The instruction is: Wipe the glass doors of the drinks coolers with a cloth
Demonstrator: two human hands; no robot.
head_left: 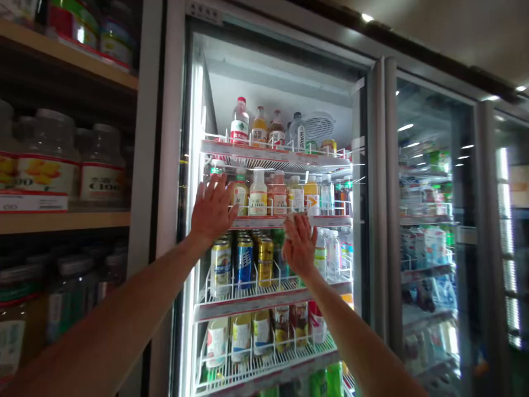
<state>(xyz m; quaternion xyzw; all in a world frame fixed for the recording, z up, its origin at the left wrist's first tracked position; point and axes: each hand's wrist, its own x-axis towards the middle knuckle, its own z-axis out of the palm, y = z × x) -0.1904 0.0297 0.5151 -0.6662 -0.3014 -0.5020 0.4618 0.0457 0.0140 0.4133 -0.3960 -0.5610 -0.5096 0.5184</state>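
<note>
**Drinks cooler (171, 110), lit, upright; two bare hands at its front**

Setting: cooler front with further glass doors (433, 165) to the right and a darker bay of bottles (45, 160) to the left.

Item 1. Glass pane (268, 71): at the front of the lit cooler, between the hands and the stock; apparently the surface under both palms, though actual contact is hard to confirm.

Item 2. Left hand (211, 208): flat, fingers wide, nothing visible held; before the left end of the second shelf.

Item 3. Right hand (301, 246): fingers near together over a pale cloth (291, 221), so it seems; material uncertain, firmness of hold cannot be told. Positioned at the second shelf's rail (256, 222).

Item 4. Stock behind: red-capped water bottle (239, 124), top shelf; white-capped C100 bottle (258, 196), second shelf, between the hands; blue can (244, 262) and gold can (265, 262), third shelf.

Handling notes (judgement): spread fingers evenly behind the cloth so that it lies flat; use light, even pressure; steady with the left palm, clear of the cloth's path; favour overlapping strokes, with bare fingertips off the glass.
</note>
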